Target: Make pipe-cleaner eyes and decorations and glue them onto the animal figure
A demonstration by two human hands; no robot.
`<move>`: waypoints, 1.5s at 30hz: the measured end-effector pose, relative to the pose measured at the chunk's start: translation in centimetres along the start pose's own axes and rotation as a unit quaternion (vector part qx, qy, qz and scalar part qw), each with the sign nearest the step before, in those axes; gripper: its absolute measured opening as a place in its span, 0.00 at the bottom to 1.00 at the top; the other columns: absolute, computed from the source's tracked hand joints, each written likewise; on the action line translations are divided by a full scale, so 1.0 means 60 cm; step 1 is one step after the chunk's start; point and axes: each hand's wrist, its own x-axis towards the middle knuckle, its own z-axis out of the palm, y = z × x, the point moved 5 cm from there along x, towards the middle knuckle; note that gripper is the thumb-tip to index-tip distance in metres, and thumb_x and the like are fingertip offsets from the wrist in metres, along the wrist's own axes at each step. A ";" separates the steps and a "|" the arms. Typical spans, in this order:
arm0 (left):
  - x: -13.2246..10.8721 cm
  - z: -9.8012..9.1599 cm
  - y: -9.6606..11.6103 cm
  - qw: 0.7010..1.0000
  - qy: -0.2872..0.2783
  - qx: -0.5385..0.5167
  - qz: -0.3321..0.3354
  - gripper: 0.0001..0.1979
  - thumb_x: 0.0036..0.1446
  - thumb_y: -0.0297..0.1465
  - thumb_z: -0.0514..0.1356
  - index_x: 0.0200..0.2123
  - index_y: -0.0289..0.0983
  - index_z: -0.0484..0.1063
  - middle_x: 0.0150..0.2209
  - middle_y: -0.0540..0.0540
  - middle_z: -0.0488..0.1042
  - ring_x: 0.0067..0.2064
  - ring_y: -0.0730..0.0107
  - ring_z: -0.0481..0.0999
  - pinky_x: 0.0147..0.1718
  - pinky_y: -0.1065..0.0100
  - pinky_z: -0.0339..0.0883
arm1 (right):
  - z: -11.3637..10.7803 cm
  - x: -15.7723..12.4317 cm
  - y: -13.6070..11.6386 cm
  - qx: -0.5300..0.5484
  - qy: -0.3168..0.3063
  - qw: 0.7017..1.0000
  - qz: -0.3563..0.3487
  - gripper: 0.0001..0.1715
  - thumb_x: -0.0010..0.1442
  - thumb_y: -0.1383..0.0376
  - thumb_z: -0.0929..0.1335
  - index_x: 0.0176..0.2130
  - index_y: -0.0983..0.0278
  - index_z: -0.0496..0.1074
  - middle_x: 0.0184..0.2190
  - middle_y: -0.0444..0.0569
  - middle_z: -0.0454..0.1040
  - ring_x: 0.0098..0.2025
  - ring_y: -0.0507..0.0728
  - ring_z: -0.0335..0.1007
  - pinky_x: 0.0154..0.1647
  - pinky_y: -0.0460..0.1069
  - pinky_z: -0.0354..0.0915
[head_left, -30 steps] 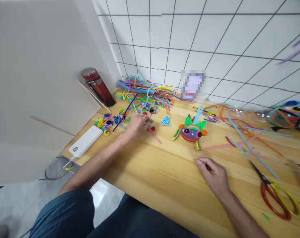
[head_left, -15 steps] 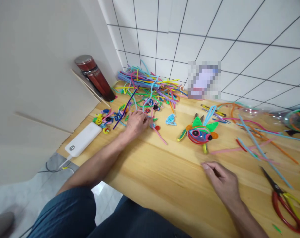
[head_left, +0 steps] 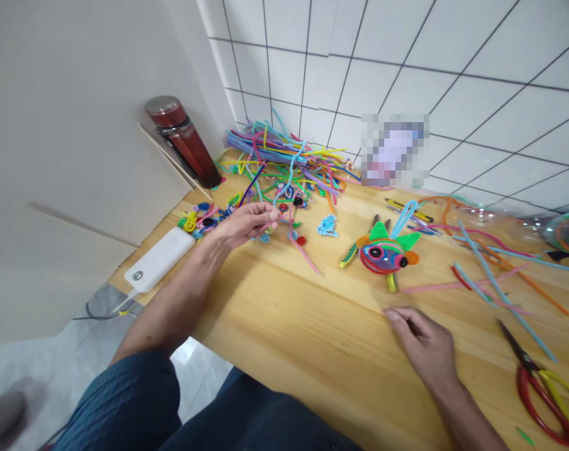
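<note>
My left hand (head_left: 244, 223) is lifted a little off the wooden table (head_left: 313, 326), palm turned up, fingers curled round a small piece from the pile that I cannot make out. It hovers beside a heap of coloured pipe cleaners (head_left: 284, 164) and small coiled bits (head_left: 204, 220). My right hand (head_left: 423, 343) rests on the table with fingers loosely curled, holding nothing I can see. Just beyond it lies a pipe-cleaner fish figure (head_left: 382, 255) with green fins and a blue-purple body.
A red flask (head_left: 183, 141) stands in the back left corner by the tiled wall. A white power bank (head_left: 158, 258) lies at the table's left edge. Red and yellow scissors (head_left: 541, 387) lie at the right, among long loose pipe cleaners (head_left: 495, 285).
My left hand has risen from the table and turned palm up with a small piece in its fingers. The right hand has stayed in place. The view shifted slightly left.
</note>
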 end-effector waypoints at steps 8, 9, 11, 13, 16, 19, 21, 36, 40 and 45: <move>-0.038 0.107 -0.024 0.986 -0.147 0.074 -0.013 0.17 0.52 0.38 0.73 0.39 0.32 0.81 0.31 0.45 0.79 0.22 0.81 0.58 0.19 0.74 0.44 | 0.007 -0.002 -0.026 0.005 0.020 0.998 -0.054 0.07 0.67 0.64 0.69 0.36 0.60 0.77 0.29 0.44 0.80 0.29 0.53 0.76 0.32 0.46 0.71; -0.046 0.127 -0.033 0.982 -0.165 0.092 -0.017 0.16 0.53 0.38 0.72 0.39 0.32 0.81 0.31 0.46 0.80 0.22 0.81 0.58 0.20 0.74 0.45 | 0.009 -0.004 -0.037 0.013 0.025 0.998 -0.063 0.06 0.68 0.64 0.69 0.38 0.59 0.77 0.30 0.44 0.81 0.30 0.53 0.77 0.33 0.47 0.71; -0.062 0.168 -0.055 0.972 -0.200 0.123 -0.031 0.15 0.54 0.38 0.71 0.39 0.33 0.81 0.31 0.47 0.79 0.23 0.80 0.59 0.21 0.74 0.48 | 0.014 -0.009 -0.057 0.033 0.032 0.996 -0.078 0.05 0.68 0.65 0.69 0.45 0.59 0.76 0.33 0.45 0.81 0.32 0.54 0.77 0.35 0.47 0.73; -0.075 0.205 -0.077 0.962 -0.230 0.142 -0.046 0.14 0.54 0.38 0.70 0.38 0.34 0.80 0.30 0.48 0.79 0.23 0.80 0.60 0.22 0.74 0.50 | 0.021 -0.015 -0.076 0.046 0.023 0.994 -0.092 0.11 0.68 0.65 0.70 0.51 0.59 0.73 0.37 0.46 0.81 0.34 0.54 0.78 0.37 0.48 0.74; -0.087 0.248 -0.105 0.950 -0.257 0.167 -0.054 0.14 0.53 0.39 0.69 0.36 0.34 0.78 0.29 0.50 0.77 0.24 0.79 0.61 0.23 0.73 0.53 | 0.032 -0.023 -0.095 0.044 0.000 0.993 -0.112 0.13 0.68 0.66 0.69 0.52 0.59 0.72 0.40 0.48 0.80 0.36 0.54 0.78 0.39 0.49 0.74; -0.092 0.281 -0.120 0.944 -0.271 0.182 -0.052 0.13 0.53 0.39 0.68 0.34 0.34 0.77 0.27 0.51 0.75 0.24 0.78 0.62 0.24 0.73 0.55 | 0.033 -0.025 -0.100 0.042 0.004 0.991 -0.127 0.08 0.69 0.66 0.69 0.49 0.59 0.74 0.37 0.47 0.80 0.35 0.54 0.77 0.38 0.49 0.72; -0.093 0.299 -0.123 0.946 -0.265 0.181 -0.045 0.13 0.52 0.39 0.67 0.33 0.34 0.77 0.27 0.51 0.75 0.25 0.78 0.62 0.25 0.73 0.55 | 0.030 -0.023 -0.095 0.044 0.009 0.991 -0.125 0.05 0.69 0.66 0.69 0.45 0.59 0.76 0.34 0.46 0.78 0.34 0.54 0.76 0.36 0.49 0.71; -0.084 0.358 -0.139 0.965 -0.241 0.069 -0.081 0.22 0.45 0.45 0.76 0.32 0.34 0.74 0.20 0.56 0.66 0.18 0.83 0.58 0.18 0.75 0.47 | 0.008 0.001 -0.021 0.261 -0.040 0.961 0.086 0.14 0.60 0.55 0.73 0.33 0.63 0.75 0.26 0.42 0.74 0.27 0.51 0.65 0.30 0.47 0.62; -0.088 0.366 -0.147 0.958 -0.255 0.017 -0.126 0.22 0.45 0.43 0.76 0.30 0.34 0.73 0.21 0.53 0.69 0.17 0.83 0.57 0.17 0.76 0.46 | 0.005 0.005 -0.012 0.313 -0.064 0.939 0.128 0.17 0.57 0.52 0.74 0.32 0.63 0.76 0.23 0.41 0.70 0.25 0.50 0.61 0.27 0.46 0.60; -0.094 0.365 -0.149 0.961 -0.232 -0.017 -0.152 0.18 0.44 0.38 0.76 0.29 0.34 0.74 0.20 0.53 0.70 0.17 0.83 0.57 0.16 0.77 0.48 | 0.001 0.006 -0.014 0.329 -0.038 0.937 0.116 0.17 0.57 0.52 0.75 0.36 0.63 0.77 0.25 0.42 0.73 0.26 0.50 0.65 0.29 0.46 0.63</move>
